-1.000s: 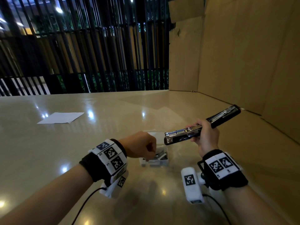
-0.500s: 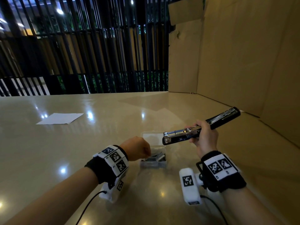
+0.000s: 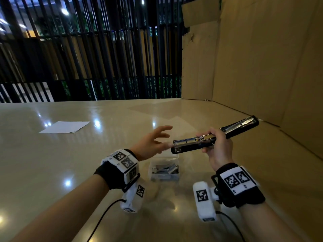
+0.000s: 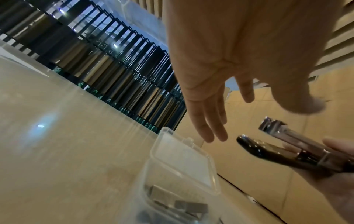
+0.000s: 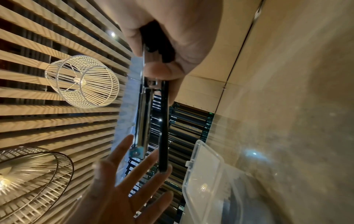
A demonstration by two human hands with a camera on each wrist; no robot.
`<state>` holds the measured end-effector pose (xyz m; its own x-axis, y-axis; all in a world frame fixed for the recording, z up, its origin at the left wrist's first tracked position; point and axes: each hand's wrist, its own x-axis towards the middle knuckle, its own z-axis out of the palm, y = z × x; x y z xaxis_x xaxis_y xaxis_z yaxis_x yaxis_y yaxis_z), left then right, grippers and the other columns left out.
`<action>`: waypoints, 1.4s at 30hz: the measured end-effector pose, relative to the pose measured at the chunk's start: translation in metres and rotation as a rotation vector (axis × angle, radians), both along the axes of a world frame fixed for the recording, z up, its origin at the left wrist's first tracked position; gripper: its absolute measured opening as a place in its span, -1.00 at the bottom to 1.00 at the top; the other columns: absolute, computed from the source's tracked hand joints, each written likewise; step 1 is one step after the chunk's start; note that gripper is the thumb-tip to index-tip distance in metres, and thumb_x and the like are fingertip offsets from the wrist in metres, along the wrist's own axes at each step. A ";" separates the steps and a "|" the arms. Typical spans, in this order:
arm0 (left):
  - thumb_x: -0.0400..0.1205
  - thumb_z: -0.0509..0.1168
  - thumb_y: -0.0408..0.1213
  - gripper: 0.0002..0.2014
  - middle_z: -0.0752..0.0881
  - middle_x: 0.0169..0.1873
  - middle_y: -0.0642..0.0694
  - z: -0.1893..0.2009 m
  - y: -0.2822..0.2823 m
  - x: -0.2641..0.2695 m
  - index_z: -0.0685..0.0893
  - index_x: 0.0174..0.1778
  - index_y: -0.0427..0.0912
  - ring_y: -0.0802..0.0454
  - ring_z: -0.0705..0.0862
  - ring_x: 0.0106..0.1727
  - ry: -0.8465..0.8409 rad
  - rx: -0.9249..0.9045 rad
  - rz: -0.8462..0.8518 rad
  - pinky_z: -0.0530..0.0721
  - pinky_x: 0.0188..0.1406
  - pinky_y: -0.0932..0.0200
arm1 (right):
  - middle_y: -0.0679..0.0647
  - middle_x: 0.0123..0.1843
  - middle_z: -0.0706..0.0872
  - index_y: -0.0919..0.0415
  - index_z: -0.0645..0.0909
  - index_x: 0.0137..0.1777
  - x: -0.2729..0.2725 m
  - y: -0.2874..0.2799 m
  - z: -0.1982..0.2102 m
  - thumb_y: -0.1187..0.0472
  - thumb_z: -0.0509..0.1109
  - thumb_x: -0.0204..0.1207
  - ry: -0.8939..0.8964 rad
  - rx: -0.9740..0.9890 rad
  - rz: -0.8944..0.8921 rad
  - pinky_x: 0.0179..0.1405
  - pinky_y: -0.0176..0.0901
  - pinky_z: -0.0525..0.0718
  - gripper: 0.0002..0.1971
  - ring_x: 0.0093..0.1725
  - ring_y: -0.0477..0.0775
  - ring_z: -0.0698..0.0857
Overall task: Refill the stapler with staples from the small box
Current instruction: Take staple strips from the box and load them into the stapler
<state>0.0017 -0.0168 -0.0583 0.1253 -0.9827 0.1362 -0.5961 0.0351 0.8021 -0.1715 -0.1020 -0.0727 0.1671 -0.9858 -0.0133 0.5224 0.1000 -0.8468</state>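
My right hand (image 3: 215, 145) grips the stapler (image 3: 194, 143) by its middle and holds it above the table. The stapler lies swung open: its black top (image 3: 242, 125) points back right, and its metal magazine (image 3: 193, 139) faces up. The small clear box (image 3: 164, 170) sits under the stapler's front end, its lid (image 4: 184, 157) up and staple strips (image 4: 182, 204) inside. My left hand (image 3: 161, 138) hovers above the box with its fingers (image 4: 208, 125) spread and nothing in it, close to the stapler's front tip (image 5: 162, 151).
A white paper sheet (image 3: 64, 127) lies at the far left of the glossy table (image 3: 52, 172). Cardboard panels (image 3: 262, 67) wall off the right side and back right corner. A black slatted fence (image 3: 87, 49) stands behind the table. Cables run from both wrist cameras.
My left hand was curled down into the staple box; it has lifted, opened its fingers and moved up and right to the stapler's front end. The right hand kept the stapler almost still.
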 end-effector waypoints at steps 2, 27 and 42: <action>0.49 0.39 -0.32 -0.40 0.48 0.24 -0.02 -0.001 -0.002 -0.004 0.30 0.31 0.27 0.13 0.68 0.00 0.031 -0.023 -0.055 0.68 0.01 0.31 | 0.20 -0.40 0.78 0.23 0.50 -0.33 0.000 0.001 0.001 0.29 0.23 0.56 -0.031 0.009 0.040 -0.72 -0.33 0.41 -0.79 -0.45 0.10 0.66; 0.53 0.36 -0.33 -0.20 0.53 0.33 -0.02 -0.012 -0.007 -0.020 0.01 0.41 0.43 0.17 0.66 0.04 -0.328 -0.152 -0.077 0.53 0.16 0.32 | 0.20 -0.37 0.78 0.30 0.59 -0.41 -0.007 0.002 0.014 0.30 0.25 0.54 0.156 -0.244 0.013 -0.72 -0.26 0.41 -0.71 -0.49 0.13 0.59; 0.48 0.41 -0.35 -0.49 0.72 -0.16 0.04 -0.018 -0.007 -0.019 0.45 0.23 0.23 0.09 0.72 -0.13 -0.085 -0.164 -0.036 0.69 0.14 0.09 | 0.18 -0.31 0.77 0.19 0.64 -0.44 -0.014 0.001 0.019 0.30 0.33 0.52 0.266 -0.265 0.084 -0.64 -0.27 0.45 -0.72 -0.37 0.07 0.66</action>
<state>-0.0174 -0.0236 -0.0763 0.0714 -0.9500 0.3039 -0.6575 0.1843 0.7306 -0.1851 -0.1010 -0.0533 0.2721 -0.9441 0.1862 0.2805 -0.1073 -0.9538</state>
